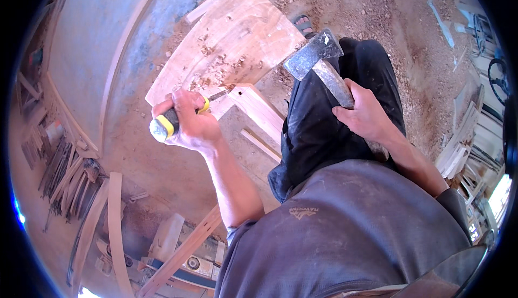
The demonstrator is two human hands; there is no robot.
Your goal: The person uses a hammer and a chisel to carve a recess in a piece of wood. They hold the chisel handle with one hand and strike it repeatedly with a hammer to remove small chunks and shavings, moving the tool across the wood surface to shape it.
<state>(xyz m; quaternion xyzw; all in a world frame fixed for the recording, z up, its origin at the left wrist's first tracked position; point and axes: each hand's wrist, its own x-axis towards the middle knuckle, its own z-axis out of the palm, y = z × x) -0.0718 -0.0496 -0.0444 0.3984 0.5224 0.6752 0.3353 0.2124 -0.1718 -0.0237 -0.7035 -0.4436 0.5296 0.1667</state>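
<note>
My left hand (189, 120) is closed around the yellow and black handle of a chisel (217, 96). The chisel's blade points at the end of a squared timber (258, 106) with a small dark hole; I cannot tell if the tip touches it. The timber runs back toward my left leg. In my right hand (367, 112) is the wooden handle of a hatchet (315, 55), gripped over my thigh. Its worn metal head is up near my knee, apart from the chisel. Beneath the chisel lies a broad wooden board (243, 33) strewn with chips.
Wood chips cover the floor (388, 7). A narrow strip of wood (261, 144) lies beside the timber. Long curved planks (121, 55) stretch along the left, with a pile of sticks (67, 179) below them. More lumber (458, 141) is stacked at the right. My sandalled foot (304, 24) is beside the board.
</note>
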